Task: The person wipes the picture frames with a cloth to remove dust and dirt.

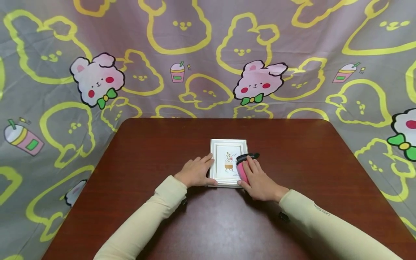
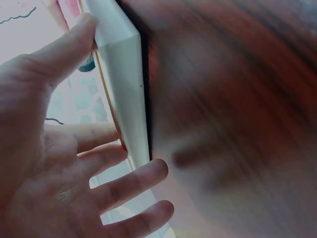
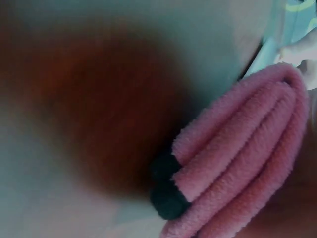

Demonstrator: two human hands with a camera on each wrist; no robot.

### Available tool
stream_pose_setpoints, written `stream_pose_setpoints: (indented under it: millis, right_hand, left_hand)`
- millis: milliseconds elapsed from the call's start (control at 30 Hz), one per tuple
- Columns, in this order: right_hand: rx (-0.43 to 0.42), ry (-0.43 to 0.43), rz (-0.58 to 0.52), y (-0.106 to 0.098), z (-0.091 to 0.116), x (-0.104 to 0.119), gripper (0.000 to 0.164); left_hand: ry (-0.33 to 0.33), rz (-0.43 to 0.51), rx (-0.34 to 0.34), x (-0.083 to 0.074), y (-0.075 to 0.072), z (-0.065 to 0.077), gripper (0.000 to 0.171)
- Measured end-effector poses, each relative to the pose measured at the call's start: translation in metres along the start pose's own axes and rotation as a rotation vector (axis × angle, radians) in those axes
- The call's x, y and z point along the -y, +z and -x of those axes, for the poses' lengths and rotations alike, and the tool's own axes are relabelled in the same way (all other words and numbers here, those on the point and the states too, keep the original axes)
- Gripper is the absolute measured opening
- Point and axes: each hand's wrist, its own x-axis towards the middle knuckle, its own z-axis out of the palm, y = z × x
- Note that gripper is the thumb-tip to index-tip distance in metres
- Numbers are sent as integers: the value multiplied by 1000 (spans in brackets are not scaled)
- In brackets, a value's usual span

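A white picture frame (image 1: 212, 173) with a potted-plant print lies face up on the table. My left hand (image 1: 195, 171) spans its left side and near left corner, thumb and fingers spread apart. In the left wrist view the thumb (image 2: 74, 47) rests at the frame's rim, and fairly straight fingers lie along its pale side (image 2: 124, 74). With my right hand (image 1: 261, 182) I hold a folded fluffy pink cloth (image 1: 241, 173) with dark edging against the frame's right part. The right wrist view shows the cloth's thick folds (image 3: 242, 134); the right fingers are hidden there.
The frame lies on a reddish-brown wooden table (image 1: 156, 144) with rounded far corners. A curtain (image 1: 201, 61) printed with cartoon animals and drink cups hangs behind and at both sides. Dark wrist devices (image 1: 284, 216) show under the cuffs.
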Motion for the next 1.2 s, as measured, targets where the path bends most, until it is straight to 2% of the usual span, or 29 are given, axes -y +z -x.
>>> stream_pose_setpoints:
  millis: [133, 267, 467, 667, 900, 1033, 1200]
  right_hand:
    - [14, 9, -15, -1, 13, 5, 75]
    - [7, 0, 12, -4, 9, 7, 74]
    - [31, 18, 31, -7, -10, 2, 75]
    - [54, 32, 7, -7, -37, -15, 76]
    - [156, 75, -81, -13, -72, -34, 76]
    - [163, 104, -65, -18, -80, -37, 76]
    - [151, 112, -11, -25, -88, -39, 79]
  left_hand:
    - [-5, 33, 18, -3, -1, -1, 93]
    - [-16, 68, 3, -4, -3, -1, 93]
    - [-25, 124, 19, -5, -1, 0, 90]
    - [-23, 121, 16, -6, 2, 1, 89]
    - [-39, 129, 24, -4, 6, 7, 88]
    - [-24, 134, 15, -5, 9, 6, 88]
    - [-26, 131, 1, -5, 4, 3, 88]
